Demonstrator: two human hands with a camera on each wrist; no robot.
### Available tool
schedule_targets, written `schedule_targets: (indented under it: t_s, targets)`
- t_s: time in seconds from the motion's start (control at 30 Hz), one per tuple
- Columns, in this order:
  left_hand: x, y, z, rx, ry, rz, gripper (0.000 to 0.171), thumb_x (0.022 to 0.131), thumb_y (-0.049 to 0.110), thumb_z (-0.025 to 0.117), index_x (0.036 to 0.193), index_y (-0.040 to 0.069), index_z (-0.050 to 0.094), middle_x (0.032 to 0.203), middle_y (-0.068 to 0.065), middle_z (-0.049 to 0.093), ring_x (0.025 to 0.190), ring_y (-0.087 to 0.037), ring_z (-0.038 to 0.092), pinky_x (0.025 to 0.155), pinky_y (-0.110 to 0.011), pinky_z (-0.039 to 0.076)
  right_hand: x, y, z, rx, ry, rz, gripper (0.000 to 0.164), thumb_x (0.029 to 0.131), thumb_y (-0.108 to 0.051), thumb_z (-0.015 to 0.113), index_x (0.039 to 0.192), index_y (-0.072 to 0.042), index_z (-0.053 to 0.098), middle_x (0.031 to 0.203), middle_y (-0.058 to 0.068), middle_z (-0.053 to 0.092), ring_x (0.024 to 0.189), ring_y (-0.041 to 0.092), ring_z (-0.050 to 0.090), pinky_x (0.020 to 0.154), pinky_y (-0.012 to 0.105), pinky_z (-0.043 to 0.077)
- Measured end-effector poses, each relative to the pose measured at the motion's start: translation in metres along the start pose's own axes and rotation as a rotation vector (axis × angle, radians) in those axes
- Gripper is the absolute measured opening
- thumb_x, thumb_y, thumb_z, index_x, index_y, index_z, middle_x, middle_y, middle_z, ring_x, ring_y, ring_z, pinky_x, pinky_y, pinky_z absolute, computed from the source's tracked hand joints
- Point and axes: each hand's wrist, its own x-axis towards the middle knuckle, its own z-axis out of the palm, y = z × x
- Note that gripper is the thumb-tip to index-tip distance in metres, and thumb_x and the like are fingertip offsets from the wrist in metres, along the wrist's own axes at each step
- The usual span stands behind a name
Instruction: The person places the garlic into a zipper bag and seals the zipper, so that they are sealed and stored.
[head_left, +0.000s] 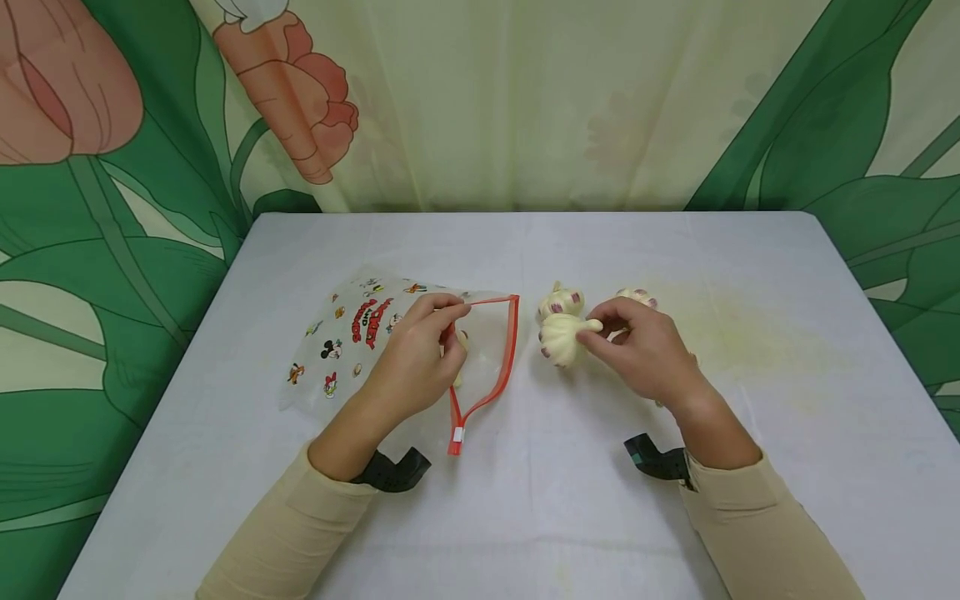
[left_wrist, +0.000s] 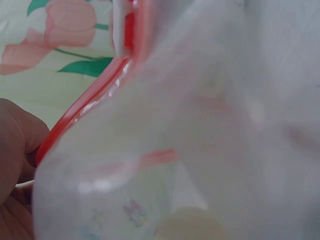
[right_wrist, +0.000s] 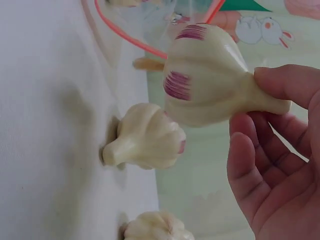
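Observation:
My left hand [head_left: 423, 358] pinches the red zip edge of a clear plastic bag [head_left: 318, 333] printed with small cartoon figures. The bag lies on its side, mouth toward the right; its red zip rim [head_left: 512, 342] stands spread apart. Something cream-coloured [left_wrist: 190, 225] shows through the plastic in the left wrist view. By its stem, my right hand [head_left: 645, 350] grips a cream garlic bulb [right_wrist: 205, 75] with purple streaks, raised above the table just right of the bag mouth. Behind it rests a second garlic bulb [head_left: 561, 298], and another garlic bulb [head_left: 637, 296] is partly hidden by the right hand.
A white cloth covers the table [head_left: 525, 517]. Pale pieces peek out beside the right hand, mostly hidden by it. The bag's zip slider [head_left: 458, 434] sits at the near corner. A curtain [head_left: 525, 108] with plant prints hangs behind the far table edge.

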Motion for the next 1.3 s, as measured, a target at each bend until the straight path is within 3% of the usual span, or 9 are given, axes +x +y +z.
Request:
schedule_targets:
  t_s: [0.2, 0.53, 0.93, 1.3]
  targets:
    - [0.000, 0.001, 0.000, 0.001, 0.000, -0.003, 0.034, 0.087, -0.008, 0.060, 0.119, -0.008, 0.068, 0.122, -0.017, 0.060, 0.090, -0.022, 0.063, 0.071, -0.028, 0.056, 0.002, -0.001, 0.010, 0.087, -0.012, -0.027, 0.015, 0.090, -0.008, 0.073, 0.101, 0.000, 0.066, 0.098, 0.010, 0.067, 0.089, 0.022, 0.064, 0.074, 0.018, 0.052]
    - [0.000, 0.001, -0.001, 0.012, -0.019, -0.030, 0.034, 0.087, -0.007, 0.061, 0.120, -0.007, 0.068, 0.123, -0.016, 0.060, 0.093, -0.022, 0.061, 0.072, -0.028, 0.056, 0.007, 0.000, 0.029, 0.202, -0.035, -0.051, 0.012, 0.087, -0.001, 0.071, 0.098, 0.002, 0.067, 0.097, 0.012, 0.067, 0.091, 0.024, 0.067, 0.076, 0.022, 0.055]
    - [-0.001, 0.000, -0.001, 0.009, -0.014, -0.017, 0.034, 0.087, -0.006, 0.060, 0.121, -0.008, 0.068, 0.124, -0.016, 0.060, 0.091, -0.022, 0.061, 0.071, -0.028, 0.055, 0.012, -0.005, 0.048, 0.287, -0.046, -0.031, 0.016, 0.087, -0.001, 0.072, 0.101, 0.004, 0.066, 0.104, 0.016, 0.066, 0.095, 0.028, 0.068, 0.078, 0.022, 0.054]
    - [-0.002, -0.001, 0.000, 0.003, -0.029, -0.025, 0.035, 0.087, -0.005, 0.059, 0.122, -0.008, 0.067, 0.124, -0.016, 0.060, 0.087, -0.020, 0.060, 0.069, -0.027, 0.053, 0.018, -0.012, 0.069, 0.296, -0.069, -0.031, 0.015, 0.087, -0.003, 0.074, 0.100, 0.001, 0.067, 0.101, 0.011, 0.066, 0.094, 0.026, 0.070, 0.079, 0.029, 0.055]
